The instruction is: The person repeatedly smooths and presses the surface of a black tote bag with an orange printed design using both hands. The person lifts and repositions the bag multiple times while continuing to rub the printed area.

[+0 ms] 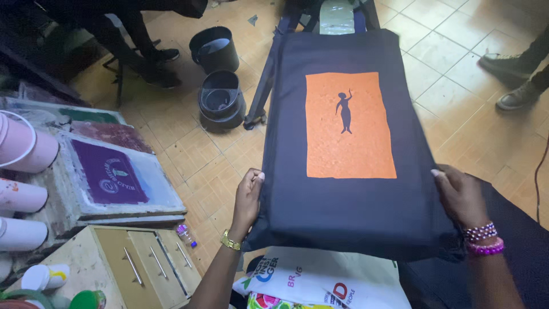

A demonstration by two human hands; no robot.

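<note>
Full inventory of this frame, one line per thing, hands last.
bag: 1, navy with an orange panel and dark figure, centre, held at both side edges
buckets: 2, black, on the floor upper left of the bag
screen frame: 1, purple mesh, on the left bench
tubs: several, pink and white, far left
cabinet: 1, pale wood with metal handles, lower left
printed fabric: white pile, under the bag's near edge
shoes: 2, another person's, upper right
floor: tan tiles
left hand: gold bracelet, grips the bag's left edge
right hand: bead bracelets, grips the right edge
</note>
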